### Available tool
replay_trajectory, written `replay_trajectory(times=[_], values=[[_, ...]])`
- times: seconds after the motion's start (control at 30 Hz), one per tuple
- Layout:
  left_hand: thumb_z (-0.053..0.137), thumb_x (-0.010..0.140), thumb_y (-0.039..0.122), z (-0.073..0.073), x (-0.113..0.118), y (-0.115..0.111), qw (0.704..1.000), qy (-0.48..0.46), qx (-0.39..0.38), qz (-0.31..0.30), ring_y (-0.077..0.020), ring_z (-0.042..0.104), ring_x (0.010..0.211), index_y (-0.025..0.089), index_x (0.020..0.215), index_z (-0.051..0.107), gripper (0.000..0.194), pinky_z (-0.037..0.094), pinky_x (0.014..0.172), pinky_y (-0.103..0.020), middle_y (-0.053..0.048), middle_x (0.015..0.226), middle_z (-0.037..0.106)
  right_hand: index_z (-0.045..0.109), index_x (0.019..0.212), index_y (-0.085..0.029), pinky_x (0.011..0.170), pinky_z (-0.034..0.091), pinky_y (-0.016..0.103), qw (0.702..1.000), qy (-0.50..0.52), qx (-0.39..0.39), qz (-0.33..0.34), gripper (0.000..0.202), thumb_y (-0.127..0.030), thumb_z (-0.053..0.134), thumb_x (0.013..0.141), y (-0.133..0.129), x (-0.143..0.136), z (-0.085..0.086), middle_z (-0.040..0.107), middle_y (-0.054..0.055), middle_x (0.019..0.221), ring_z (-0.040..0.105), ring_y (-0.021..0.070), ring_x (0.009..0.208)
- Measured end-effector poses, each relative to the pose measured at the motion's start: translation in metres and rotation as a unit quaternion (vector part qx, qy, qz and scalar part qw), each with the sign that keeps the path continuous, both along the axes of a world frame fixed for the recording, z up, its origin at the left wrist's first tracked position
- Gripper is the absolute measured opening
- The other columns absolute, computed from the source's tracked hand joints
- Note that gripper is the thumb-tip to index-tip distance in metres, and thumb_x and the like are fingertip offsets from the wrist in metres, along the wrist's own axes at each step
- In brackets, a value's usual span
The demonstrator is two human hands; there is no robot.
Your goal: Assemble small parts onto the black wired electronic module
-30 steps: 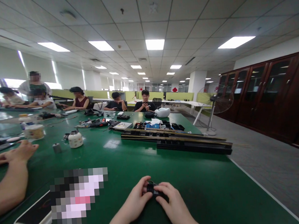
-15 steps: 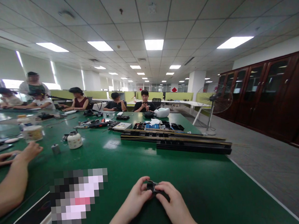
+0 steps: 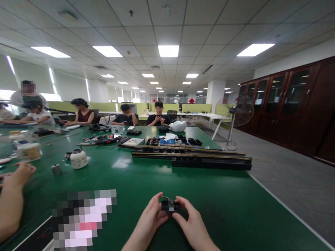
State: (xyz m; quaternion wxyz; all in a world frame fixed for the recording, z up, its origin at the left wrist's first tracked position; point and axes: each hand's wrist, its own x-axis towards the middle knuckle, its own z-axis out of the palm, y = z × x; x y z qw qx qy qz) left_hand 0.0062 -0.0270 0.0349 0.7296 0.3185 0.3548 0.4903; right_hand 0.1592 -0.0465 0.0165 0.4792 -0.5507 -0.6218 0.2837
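Between my two hands is a small black plastic part (image 3: 170, 206) with a lighter, metallic-looking piece at its middle. My left hand (image 3: 151, 218) grips its left end, with the index finger raised at the top and the thumb low. A thin curved strip or wire shows near that fingertip; what it is, I cannot tell. On the other end, my right hand (image 3: 189, 217) pinches the part between thumb and fingers. Both hands are just above the green tabletop (image 3: 127, 204). The underside of the part is hidden.
Long black rails (image 3: 210, 163) with thin brass-coloured rods lie ahead. A white jar (image 3: 78, 158) and a grey metal cylinder (image 3: 56, 169) stand left. Nearer are a phone (image 3: 32, 240) and a blurred-out area. A co-worker's arm (image 3: 8, 205) reaches in at left; several people sit beyond.
My right fingers have shifted from the top middle of the black part to its right end, exposing more of its centre. The whole view has turned slightly, so the surroundings sit further left.
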Motion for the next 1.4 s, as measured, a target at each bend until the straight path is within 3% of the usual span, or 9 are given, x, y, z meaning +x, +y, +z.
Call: replay_trajectory(times=[0.17,0.23,0.4,0.53,0.73,0.87,1.1,1.23,1.4], values=[[0.043,0.077,0.052,0.004,0.011,-0.001,0.982,-0.147,-0.113,-0.037,-0.0204,0.063,0.076,0.015,0.102,0.049,0.046,0.043,0.078,-0.034,-0.012,0.089,0.065,0.053,0.112,-0.019,0.095,0.037,0.033,1.000,0.029,0.004,-0.001,0.045,-0.018,0.057,0.067,-0.002,-0.001,0.013,0.062,0.005,0.107,0.055,0.0199,0.104],[0.039,0.077,0.055,0.005,0.017,-0.002,0.973,-0.178,-0.133,-0.066,-0.0223,0.064,0.075,0.011,0.097,0.052,0.050,0.043,0.078,-0.036,-0.014,0.086,0.065,0.053,0.111,-0.020,0.095,0.037,0.033,1.000,0.027,-0.002,0.006,0.046,-0.015,0.056,0.066,-0.002,-0.001,0.018,0.062,0.005,0.107,0.055,0.0197,0.104],[0.032,0.078,0.057,0.012,0.031,-0.004,0.958,-0.236,-0.153,-0.059,-0.0298,0.061,0.089,0.009,0.098,0.053,0.056,0.044,0.076,-0.040,-0.017,0.092,0.064,0.055,0.108,-0.020,0.095,0.036,0.033,0.999,0.020,-0.012,0.021,0.047,-0.012,0.057,0.062,-0.002,0.001,0.029,0.061,0.005,0.108,0.053,0.0197,0.105],[0.038,0.079,0.052,0.012,0.035,-0.004,0.950,-0.257,-0.165,-0.063,-0.0302,0.061,0.092,0.007,0.096,0.054,0.051,0.045,0.073,-0.039,-0.019,0.091,0.064,0.059,0.101,-0.021,0.094,0.037,0.031,0.999,0.010,-0.007,0.039,0.046,-0.006,0.051,0.059,-0.005,0.004,0.034,0.061,0.003,0.105,0.054,0.0187,0.104],[0.050,0.078,0.038,-0.003,0.041,0.001,0.936,-0.273,-0.216,-0.049,-0.0211,0.065,0.074,0.009,0.085,0.056,0.030,0.047,0.066,-0.030,-0.012,0.077,0.067,0.060,0.103,-0.025,0.095,0.037,0.033,0.999,-0.021,0.018,0.036,0.048,-0.006,0.045,0.062,-0.011,0.008,0.025,0.062,0.002,0.108,0.053,0.0186,0.106],[0.051,0.077,0.040,-0.008,0.045,0.004,0.939,-0.251,-0.230,-0.048,-0.0194,0.064,0.065,0.014,0.088,0.058,0.029,0.047,0.061,-0.029,-0.010,0.076,0.067,0.061,0.104,-0.025,0.094,0.039,0.035,0.999,-0.047,0.023,0.011,0.045,-0.008,0.049,0.064,-0.011,0.013,0.014,0.062,0.003,0.111,0.054,0.0200,0.106],[0.053,0.073,0.048,-0.002,0.044,0.007,0.924,-0.294,-0.225,-0.097,-0.0227,0.064,0.075,0.011,0.088,0.061,0.041,0.048,0.068,-0.032,-0.013,0.081,0.067,0.058,0.109,-0.024,0.093,0.042,0.035,0.995,-0.092,0.040,0.018,0.042,-0.012,0.050,0.070,-0.004,0.022,0.002,0.060,0.005,0.114,0.054,0.0202,0.107],[0.053,0.075,0.043,0.000,0.045,0.008,0.924,-0.291,-0.236,-0.072,-0.0194,0.064,0.071,0.009,0.084,0.061,0.036,0.049,0.065,-0.027,-0.011,0.075,0.067,0.058,0.108,-0.024,0.094,0.040,0.035,0.990,-0.120,0.064,0.024,0.042,-0.011,0.051,0.069,-0.006,0.016,0.005,0.057,0.006,0.118,0.051,0.0202,0.110],[0.048,0.078,0.042,0.004,0.050,0.008,0.928,-0.281,-0.238,-0.062,-0.0193,0.064,0.071,0.008,0.079,0.061,0.037,0.049,0.059,-0.027,-0.010,0.073,0.066,0.066,0.090,-0.028,0.092,0.040,0.038,0.985,-0.125,0.111,-0.048,0.032,-0.010,0.057,0.064,-0.007,0.005,0.011,0.060,0.004,0.112,0.051,0.0224,0.106]])
